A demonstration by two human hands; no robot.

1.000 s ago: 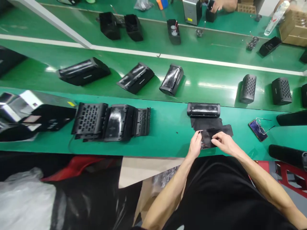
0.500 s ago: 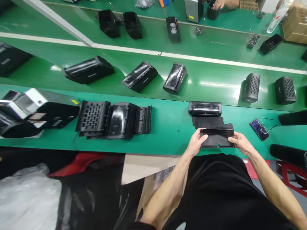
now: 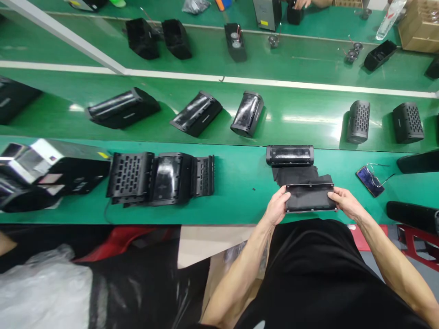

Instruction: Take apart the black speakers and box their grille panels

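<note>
Between my two hands is a black speaker grille panel [image 3: 310,198], its hollow inner side facing up and a dark sheet lying in it. My left hand [image 3: 277,205] grips its left end, thumb on the rim. At the right end my right hand [image 3: 346,202] closes on it with the thumb over the inner face. Just beyond the panel lie black cloth pieces [image 3: 297,175], partly hidden by it. Behind them a glossy black speaker front [image 3: 290,155] rests on the green bench [image 3: 240,183].
To the left stand several black grilles [image 3: 132,176] and boxes [image 3: 73,169]. A phone [image 3: 369,181] with glasses on it lies at right, near dark cylinders [image 3: 411,217]. Speakers [image 3: 247,114] sit on the green belt [image 3: 295,125]. Across it, another person's hand [image 3: 302,3] touches a black housing.
The panel has tilted, so its inner face shows more fully. My hands stay at both its ends. The whole view has shifted slightly.
</note>
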